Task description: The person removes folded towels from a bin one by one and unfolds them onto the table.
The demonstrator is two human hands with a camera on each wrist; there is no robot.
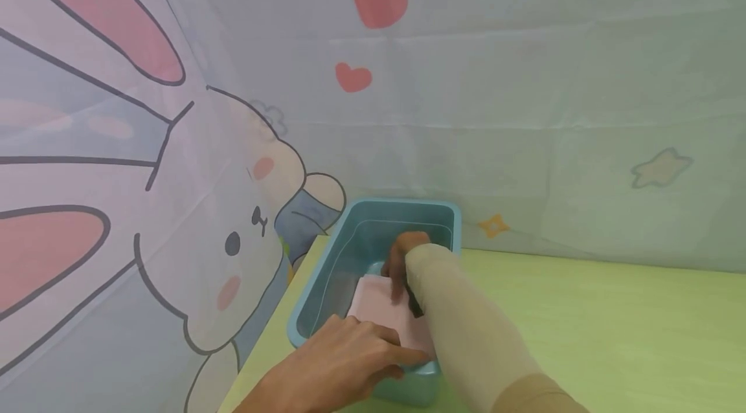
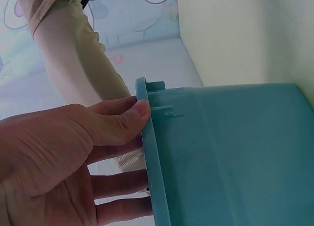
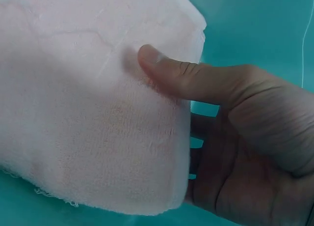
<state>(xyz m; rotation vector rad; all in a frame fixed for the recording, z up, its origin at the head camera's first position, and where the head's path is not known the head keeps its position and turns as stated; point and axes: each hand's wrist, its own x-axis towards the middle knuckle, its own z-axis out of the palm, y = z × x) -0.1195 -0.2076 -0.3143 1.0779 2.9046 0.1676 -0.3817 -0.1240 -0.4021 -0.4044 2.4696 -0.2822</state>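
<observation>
A pale pink folded towel [image 1: 375, 303] lies inside a blue-green plastic bin [image 1: 335, 274]. My right hand [image 1: 402, 261] reaches down into the bin and holds the towel's edge. In the right wrist view, the thumb of that hand [image 3: 260, 132] presses on the terry face of the towel [image 3: 108, 132], while the other fingers go behind it. My left hand [image 1: 344, 358] is at the bin's near end. Seen from the left wrist, this hand [image 2: 64, 152] pinches the bin's rim [image 2: 154, 172], thumb on the outer side and fingers over the inner side.
The bin stands on a yellow-green tabletop [image 1: 583, 316], close to its left edge. A printed cloth with a rabbit [image 1: 233, 270] hangs along the left, and another with hearts [image 1: 381, 2] closes off the back. A beige sleeve [image 1: 472, 316] covers the right forearm.
</observation>
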